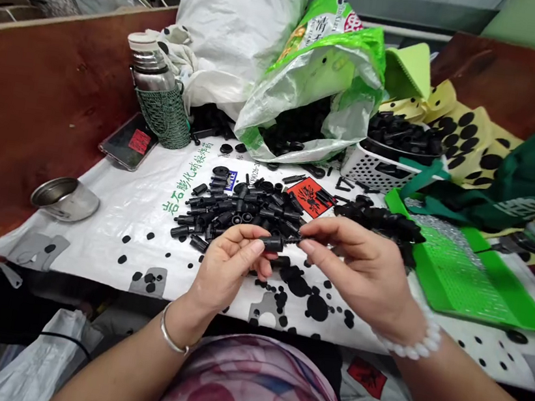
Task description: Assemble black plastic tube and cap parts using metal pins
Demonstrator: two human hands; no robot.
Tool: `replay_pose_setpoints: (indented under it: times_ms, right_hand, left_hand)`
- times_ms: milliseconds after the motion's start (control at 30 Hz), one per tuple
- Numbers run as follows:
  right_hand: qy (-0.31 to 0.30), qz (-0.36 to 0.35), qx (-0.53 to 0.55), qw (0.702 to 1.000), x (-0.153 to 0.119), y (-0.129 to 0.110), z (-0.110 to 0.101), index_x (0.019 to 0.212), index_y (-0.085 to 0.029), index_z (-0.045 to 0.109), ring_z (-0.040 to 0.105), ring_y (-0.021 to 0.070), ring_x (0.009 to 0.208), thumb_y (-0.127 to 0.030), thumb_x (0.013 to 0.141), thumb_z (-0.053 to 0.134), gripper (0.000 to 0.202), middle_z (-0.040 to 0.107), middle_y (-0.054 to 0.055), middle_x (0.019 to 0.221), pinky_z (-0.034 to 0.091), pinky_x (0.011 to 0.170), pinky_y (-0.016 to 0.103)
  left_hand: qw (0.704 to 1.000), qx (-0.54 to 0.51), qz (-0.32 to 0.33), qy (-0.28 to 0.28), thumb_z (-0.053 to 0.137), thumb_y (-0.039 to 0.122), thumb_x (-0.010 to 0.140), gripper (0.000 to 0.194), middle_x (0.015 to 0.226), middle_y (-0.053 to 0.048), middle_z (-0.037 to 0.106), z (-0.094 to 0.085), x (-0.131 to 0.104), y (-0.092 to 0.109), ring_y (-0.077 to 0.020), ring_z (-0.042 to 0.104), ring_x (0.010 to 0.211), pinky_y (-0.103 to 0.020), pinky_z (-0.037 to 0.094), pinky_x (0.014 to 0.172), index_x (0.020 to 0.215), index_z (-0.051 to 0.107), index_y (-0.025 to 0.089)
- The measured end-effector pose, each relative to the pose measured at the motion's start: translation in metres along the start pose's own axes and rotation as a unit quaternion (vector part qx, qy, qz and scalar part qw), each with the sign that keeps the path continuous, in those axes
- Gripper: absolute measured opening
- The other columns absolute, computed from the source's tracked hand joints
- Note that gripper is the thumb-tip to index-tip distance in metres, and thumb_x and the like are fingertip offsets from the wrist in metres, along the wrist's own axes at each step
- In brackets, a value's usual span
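Note:
My left hand (235, 259) is closed on a short black cylindrical part (272, 244), held level above the table. At its right end, my right hand (357, 268) pinches a thin, dark, small piece (293, 239) between thumb and fingertips; the piece lines up with the cylinder's end, and whether it goes inside I cannot tell. Just behind the hands lies a pile of similar black cylindrical parts (232, 206). To the right of it sits a heap of other black parts (378, 218), partly behind my right hand.
A green tray (471, 303) holding many small shiny pieces lies at the right. Behind stand a white basket (365, 167) of black parts and an open green bag (314, 68). A flask (158, 94), a phone (130, 141) and a metal cup (65, 199) are at the left.

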State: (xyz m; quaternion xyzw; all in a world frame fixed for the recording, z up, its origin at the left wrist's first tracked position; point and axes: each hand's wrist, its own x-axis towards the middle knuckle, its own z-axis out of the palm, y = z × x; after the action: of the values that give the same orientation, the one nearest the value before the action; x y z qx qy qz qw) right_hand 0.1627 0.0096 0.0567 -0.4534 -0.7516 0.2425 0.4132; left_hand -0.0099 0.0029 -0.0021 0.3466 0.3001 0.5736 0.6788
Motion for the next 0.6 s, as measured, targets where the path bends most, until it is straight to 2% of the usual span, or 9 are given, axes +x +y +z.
replay_pose_setpoints:
  times_ms: [100, 267, 400, 467, 600]
  right_hand:
    - [-0.012, -0.012, 0.015, 1.000, -0.012, -0.001, 0.005, 0.082, -0.020, 0.063, 0.060, 0.0108, 0.061, -0.019, 0.080, 0.061, 0.003, 0.066, -0.001, 0.072, 0.049, 0.057, 0.021]
    - [-0.010, -0.069, 0.056, 0.996, -0.030, 0.000, 0.009, 0.088, -0.020, 0.067, 0.063, 0.0130, 0.071, -0.016, 0.084, 0.056, 0.012, 0.068, 0.003, 0.077, 0.051, 0.065, 0.025]
    - [-0.006, -0.002, 0.070, 0.998, -0.041, 0.004, 0.007, 0.096, -0.020, 0.067, 0.064, 0.0136, 0.067, -0.021, 0.084, 0.057, 0.015, 0.070, 0.004, 0.084, 0.052, 0.059, 0.026]
    - [0.002, 0.000, 0.048, 0.999, -0.045, 0.006, 0.005, 0.094, -0.020, 0.067, 0.063, 0.0133, 0.066, -0.022, 0.084, 0.058, 0.014, 0.070, 0.003, 0.082, 0.051, 0.058, 0.025]
    - [0.016, -0.086, -0.029, 0.996, -0.050, 0.008, -0.002, 0.091, -0.018, 0.066, 0.063, 0.0142, 0.072, -0.018, 0.084, 0.058, 0.011, 0.068, 0.004, 0.081, 0.050, 0.065, 0.026]
  left_hand:
    - [0.998, -0.025, -0.049, -0.016, 0.071, 0.030, 0.072, 0.027, 0.066, -0.002, 0.069, 0.009, -0.009, 0.001, -0.0092, 0.059, 0.048, -0.019, 0.047, 0.046, 0.089, 0.058, 0.013]
    - [0.995, -0.031, -0.089, -0.036, 0.074, 0.031, 0.068, 0.030, 0.064, -0.001, 0.068, 0.015, -0.019, 0.000, -0.0092, 0.058, 0.046, -0.019, 0.046, 0.045, 0.085, 0.055, 0.014]
    - [0.993, -0.023, -0.107, -0.041, 0.074, 0.031, 0.069, 0.030, 0.065, -0.001, 0.068, 0.017, -0.022, -0.003, -0.0095, 0.059, 0.047, -0.019, 0.046, 0.046, 0.085, 0.055, 0.015]
    - [0.992, -0.019, -0.116, -0.050, 0.074, 0.030, 0.069, 0.030, 0.065, -0.002, 0.068, 0.019, -0.023, -0.005, -0.0095, 0.059, 0.047, -0.019, 0.046, 0.046, 0.086, 0.054, 0.015]
    - [0.991, -0.011, -0.117, -0.061, 0.073, 0.030, 0.070, 0.029, 0.066, -0.002, 0.069, 0.025, -0.024, -0.009, -0.0088, 0.058, 0.046, -0.018, 0.046, 0.045, 0.085, 0.054, 0.014]
